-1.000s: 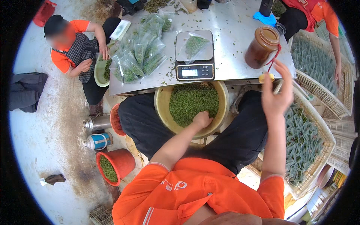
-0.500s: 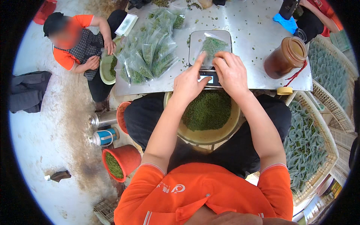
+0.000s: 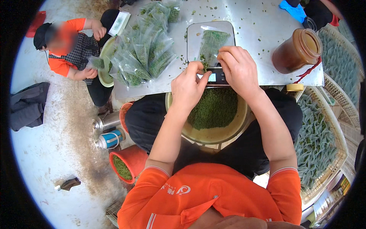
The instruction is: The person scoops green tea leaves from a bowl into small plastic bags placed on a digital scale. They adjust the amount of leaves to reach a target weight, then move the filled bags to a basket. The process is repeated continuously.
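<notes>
A clear plastic bag point(image 3: 214, 41) of small green dried leaves lies on a flat kitchen scale point(image 3: 193, 42) with a lit display. My left hand point(image 3: 187, 86) is closed at the bag's near left corner, its thumb beside the display. A small clump of green leaf point(image 3: 205, 63) shows by its fingertips. My right hand point(image 3: 240, 68) has its fingers pinched at the bag's near right edge, and the fingertips are partly hidden. Below my hands, a round yellowish basin point(image 3: 207, 137) of loose green leaves point(image 3: 213, 108) rests between my legs.
Several filled bags point(image 3: 146, 57) are heaped on the metal table point(image 3: 251, 23), left of the scale. A brown jar point(image 3: 297, 51) stands right. Woven baskets point(image 3: 339, 152) of bags flank me; a red bucket point(image 3: 135, 158) sits lower left. A co-worker point(image 3: 72, 42) holds a small bag point(image 3: 97, 62).
My left hand has drawn back toward me, and its stretched index finger has curled in. The bag lies flatter on the scale. The co-worker now holds up a small bag.
</notes>
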Demonstrator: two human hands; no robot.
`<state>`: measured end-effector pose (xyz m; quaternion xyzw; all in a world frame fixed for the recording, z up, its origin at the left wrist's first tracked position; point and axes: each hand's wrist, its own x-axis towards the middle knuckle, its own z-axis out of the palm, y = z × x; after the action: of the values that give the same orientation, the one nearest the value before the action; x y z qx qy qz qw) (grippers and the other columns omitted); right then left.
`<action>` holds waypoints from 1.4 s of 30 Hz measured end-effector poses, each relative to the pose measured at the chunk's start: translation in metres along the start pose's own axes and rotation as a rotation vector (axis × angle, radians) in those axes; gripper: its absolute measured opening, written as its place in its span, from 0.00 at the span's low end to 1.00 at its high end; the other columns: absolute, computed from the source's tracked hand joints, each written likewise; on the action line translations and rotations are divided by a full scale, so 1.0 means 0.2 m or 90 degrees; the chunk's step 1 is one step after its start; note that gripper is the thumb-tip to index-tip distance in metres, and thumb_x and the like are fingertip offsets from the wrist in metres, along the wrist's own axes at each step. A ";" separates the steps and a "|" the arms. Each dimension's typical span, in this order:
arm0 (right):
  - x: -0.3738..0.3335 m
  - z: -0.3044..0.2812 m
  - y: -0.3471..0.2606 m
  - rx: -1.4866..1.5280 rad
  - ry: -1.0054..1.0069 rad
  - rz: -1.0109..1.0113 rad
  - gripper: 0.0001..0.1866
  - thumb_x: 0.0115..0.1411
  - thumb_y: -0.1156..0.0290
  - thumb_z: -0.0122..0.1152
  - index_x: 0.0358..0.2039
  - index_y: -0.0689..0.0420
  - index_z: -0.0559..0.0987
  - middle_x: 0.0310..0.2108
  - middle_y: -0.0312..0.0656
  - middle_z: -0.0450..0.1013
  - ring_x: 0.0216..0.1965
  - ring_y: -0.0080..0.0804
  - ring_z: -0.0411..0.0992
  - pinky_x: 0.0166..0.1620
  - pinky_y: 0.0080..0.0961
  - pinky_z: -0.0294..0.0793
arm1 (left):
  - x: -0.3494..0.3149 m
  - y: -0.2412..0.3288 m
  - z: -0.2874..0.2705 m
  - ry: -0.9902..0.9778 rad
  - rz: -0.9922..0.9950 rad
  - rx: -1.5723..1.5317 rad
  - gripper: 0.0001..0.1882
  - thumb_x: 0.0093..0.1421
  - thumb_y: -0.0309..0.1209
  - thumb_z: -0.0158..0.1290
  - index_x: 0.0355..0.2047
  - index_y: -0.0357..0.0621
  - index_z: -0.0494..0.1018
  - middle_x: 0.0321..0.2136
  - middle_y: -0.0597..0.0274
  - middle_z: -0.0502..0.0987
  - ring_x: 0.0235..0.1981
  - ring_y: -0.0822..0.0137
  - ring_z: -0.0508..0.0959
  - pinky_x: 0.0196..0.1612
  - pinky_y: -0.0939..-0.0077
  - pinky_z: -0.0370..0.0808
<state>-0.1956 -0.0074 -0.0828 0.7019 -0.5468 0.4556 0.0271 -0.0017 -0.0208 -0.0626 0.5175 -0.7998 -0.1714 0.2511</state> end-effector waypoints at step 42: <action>-0.01 -0.11 0.07 0.009 0.052 0.053 0.06 0.57 0.80 0.65 0.34 0.55 0.82 0.39 0.35 0.79 0.40 0.42 0.78 0.45 0.37 0.78 | -0.38 -0.02 0.05 -0.019 -0.235 -0.621 0.13 0.74 0.24 0.54 0.57 0.38 0.72 0.40 0.53 0.85 0.39 0.66 0.85 0.44 0.70 0.84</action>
<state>-0.2196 0.0010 -0.0781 0.6599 -0.5706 0.4882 0.0256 0.0209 0.0468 -0.0891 0.4703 -0.5260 -0.5729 0.4170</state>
